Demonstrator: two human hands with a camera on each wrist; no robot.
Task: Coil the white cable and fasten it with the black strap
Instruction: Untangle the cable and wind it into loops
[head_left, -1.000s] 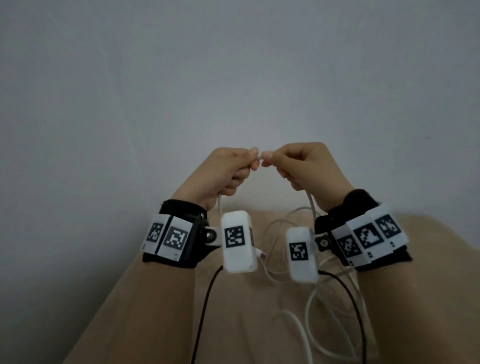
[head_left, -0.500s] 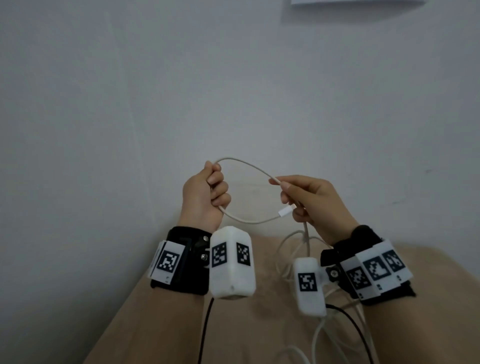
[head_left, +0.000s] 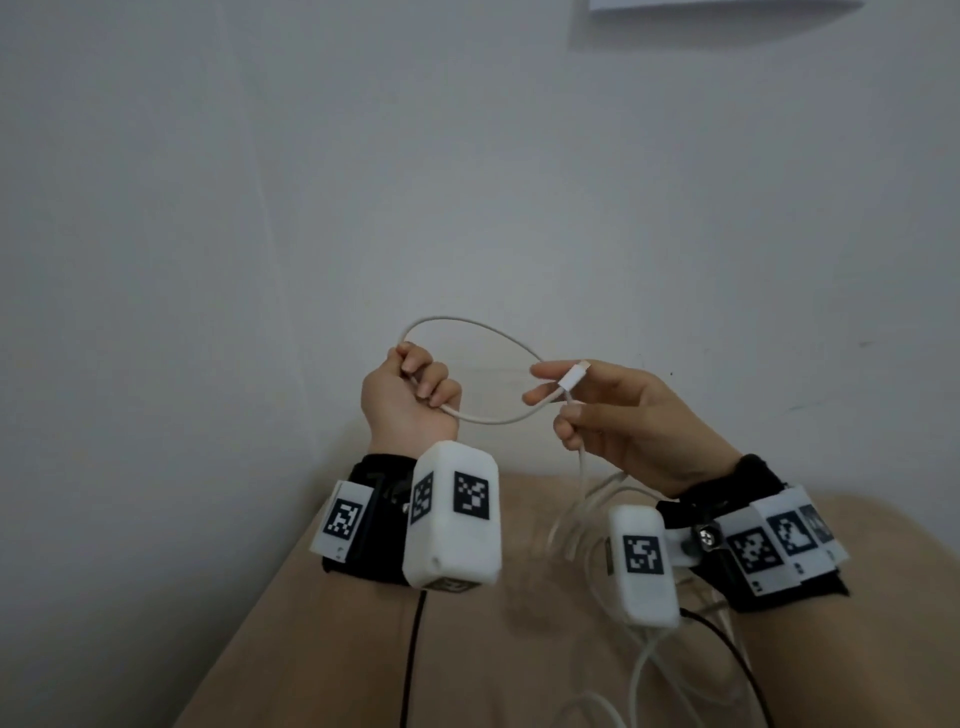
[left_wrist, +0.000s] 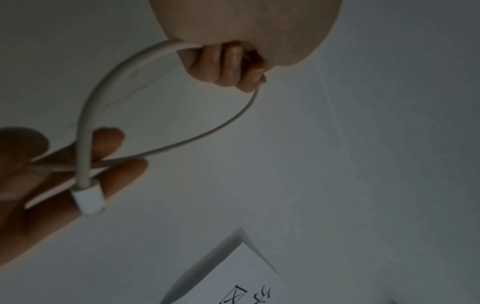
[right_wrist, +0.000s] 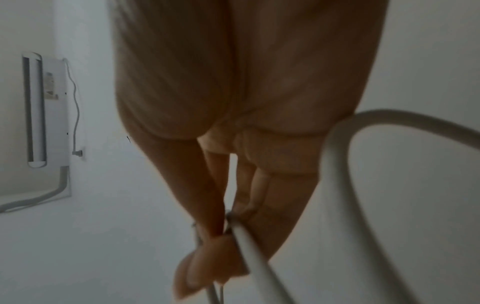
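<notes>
The white cable (head_left: 467, 323) forms one loop in the air between my hands. My left hand (head_left: 415, 389) grips the loop's left side in a fist (left_wrist: 228, 67). My right hand (head_left: 566, 400) pinches the spot where the strands cross, and the white plug (head_left: 574, 375) lies across its outstretched fingers (left_wrist: 116, 170). From there the cable (right_wrist: 337, 154) hangs down to loose turns (head_left: 592, 519) on the beige surface. In the right wrist view the fingertips (right_wrist: 207, 246) close on the cable. No black strap shows in any view.
A beige surface (head_left: 467, 665) lies below my forearms, against a white wall. Black wires (head_left: 413, 654) run from the wrist cameras. A white sheet of paper (left_wrist: 233, 277) hangs on the wall above. An air conditioner (right_wrist: 39, 109) stands far off.
My hands, pinched together a second ago, have drawn apart, and the cable now arcs in a loop between them. The plug end has come up onto my right fingers.
</notes>
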